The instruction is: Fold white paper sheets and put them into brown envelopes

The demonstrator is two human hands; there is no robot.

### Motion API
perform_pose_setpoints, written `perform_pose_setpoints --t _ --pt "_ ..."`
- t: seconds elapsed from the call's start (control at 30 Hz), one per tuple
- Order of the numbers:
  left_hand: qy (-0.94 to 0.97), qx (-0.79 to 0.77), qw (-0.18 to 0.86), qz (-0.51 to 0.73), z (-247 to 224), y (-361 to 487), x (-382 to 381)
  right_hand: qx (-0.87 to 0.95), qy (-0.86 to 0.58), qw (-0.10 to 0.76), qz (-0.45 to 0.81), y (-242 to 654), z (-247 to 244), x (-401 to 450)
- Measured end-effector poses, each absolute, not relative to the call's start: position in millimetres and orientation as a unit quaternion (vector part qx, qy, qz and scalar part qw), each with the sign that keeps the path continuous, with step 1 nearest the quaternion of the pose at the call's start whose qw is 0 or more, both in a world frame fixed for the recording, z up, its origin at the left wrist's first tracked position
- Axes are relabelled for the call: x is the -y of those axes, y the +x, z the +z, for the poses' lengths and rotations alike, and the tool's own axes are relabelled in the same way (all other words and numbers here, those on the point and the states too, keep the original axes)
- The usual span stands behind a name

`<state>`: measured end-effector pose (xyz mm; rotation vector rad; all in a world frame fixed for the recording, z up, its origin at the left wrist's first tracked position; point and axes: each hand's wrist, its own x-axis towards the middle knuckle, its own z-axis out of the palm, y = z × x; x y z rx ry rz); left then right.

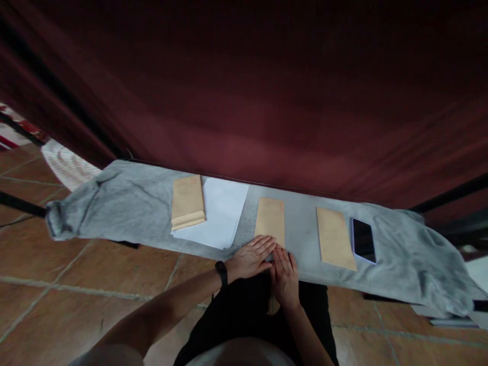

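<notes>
Head view: left hand [250,256] and right hand [285,277] rest, fingers outstretched, on the middle envelope [270,216]; phone [363,240] lies right of it.

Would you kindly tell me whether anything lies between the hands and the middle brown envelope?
Nothing visible does: the left hand and right hand touch the middle envelope; white sheets lie to its left, another envelope to its right.

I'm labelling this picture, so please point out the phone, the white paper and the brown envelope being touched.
Phone [363,241]: head view, middle of its dark screen.
White paper [223,213]: head view, bare part of the top sheet.
Brown envelope [270,218]: head view, its uncovered upper part.
</notes>
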<state>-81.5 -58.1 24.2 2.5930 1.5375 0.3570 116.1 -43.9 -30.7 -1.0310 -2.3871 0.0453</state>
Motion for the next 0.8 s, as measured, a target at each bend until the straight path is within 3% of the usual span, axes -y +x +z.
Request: perform_pose_setpoints --t 0.8 --pt "0.854 -0.503 0.045 0.122 8.6 -98.8 82.0 0.873 -0.392 0.289 0.011 138.7 -29.3 39.6"
